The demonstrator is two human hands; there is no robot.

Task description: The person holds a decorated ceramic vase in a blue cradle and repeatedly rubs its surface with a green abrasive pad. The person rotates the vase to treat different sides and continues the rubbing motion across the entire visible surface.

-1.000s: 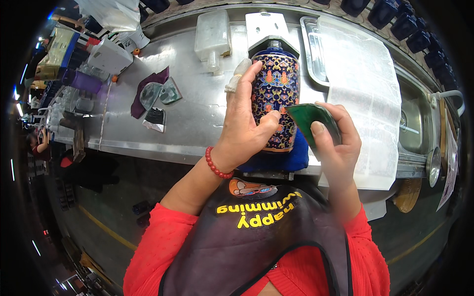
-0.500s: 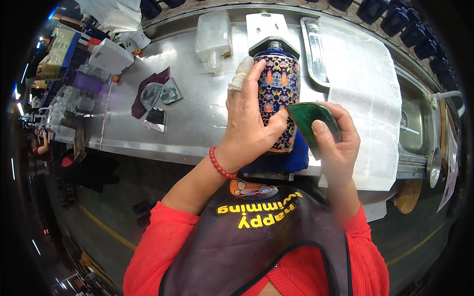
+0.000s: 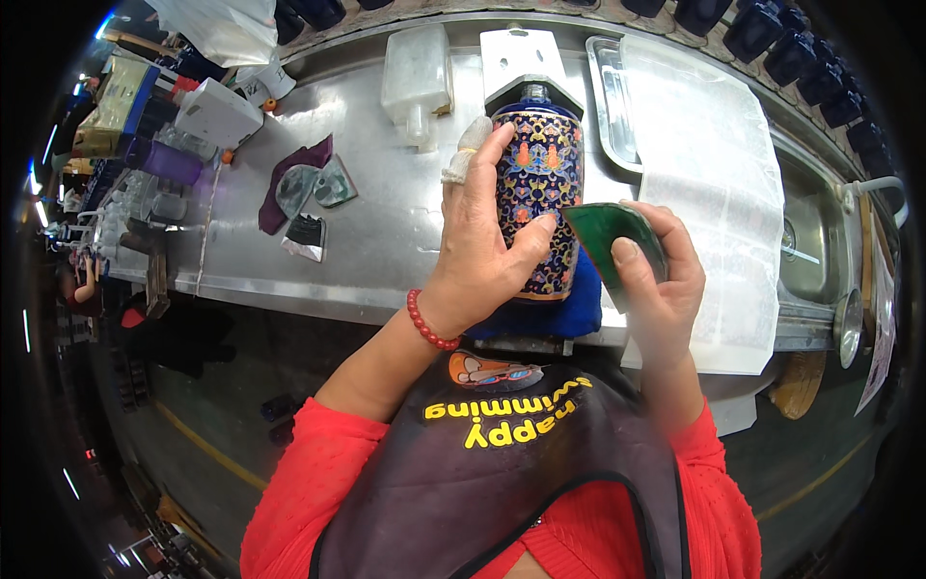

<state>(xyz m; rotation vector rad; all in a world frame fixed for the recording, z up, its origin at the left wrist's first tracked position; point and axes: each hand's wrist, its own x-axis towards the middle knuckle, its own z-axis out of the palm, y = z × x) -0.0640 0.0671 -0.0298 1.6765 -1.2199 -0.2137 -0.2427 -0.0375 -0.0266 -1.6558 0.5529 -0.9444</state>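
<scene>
In the head view, the left hand (image 3: 479,232) has eased slightly left over the past half second, its thumb now just apart from the green plate's (image 3: 600,234) corner; this likely bares more of the patterned bottle (image 3: 546,174). That grip lies spread along the bottle's left side; the right hand (image 3: 666,289) pinches the plate. The bottle, dark blue with dense orange-and-gold florals, sits at the desk's (image 3: 367,241) near edge over a blue cloth (image 3: 581,314), neck pointing far.

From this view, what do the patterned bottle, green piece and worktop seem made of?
Patterned bottle: maybe glazed ceramic or coated glass; glossy neck highlights.
Green piece: possibly plastic or rubber; smooth, slight sheen.
Worktop: likely stainless steel; satin grey, blurred reflections.
</scene>
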